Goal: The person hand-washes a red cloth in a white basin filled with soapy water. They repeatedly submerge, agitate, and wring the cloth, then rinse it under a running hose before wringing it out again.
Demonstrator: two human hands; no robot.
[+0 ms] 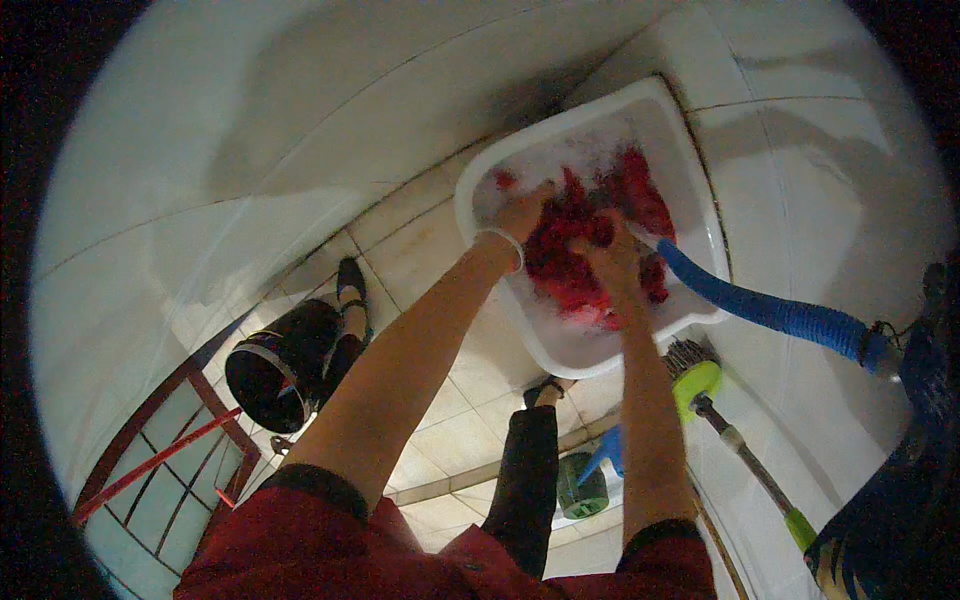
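A bunched red cloth (566, 259) lies wet in a white basin (556, 358) set in the corner, with pale suds around it. My left hand (525, 210), with a light band at the wrist, grips the cloth on its left side; the fingertips are blurred. My right hand (613, 244) is closed on a fold near the middle of the cloth. Just right of that hand, the pale end of a blue ribbed hose (765, 304) reaches over the basin. More red fabric spreads toward the basin's far right side.
A green-headed scrub brush (697, 382) with a long handle leans right of the basin. On the tiled floor (442, 420), a black bucket (281, 375) lies at left and a green container (585, 487) stands below. A dark cloth (877, 480) hangs at lower right.
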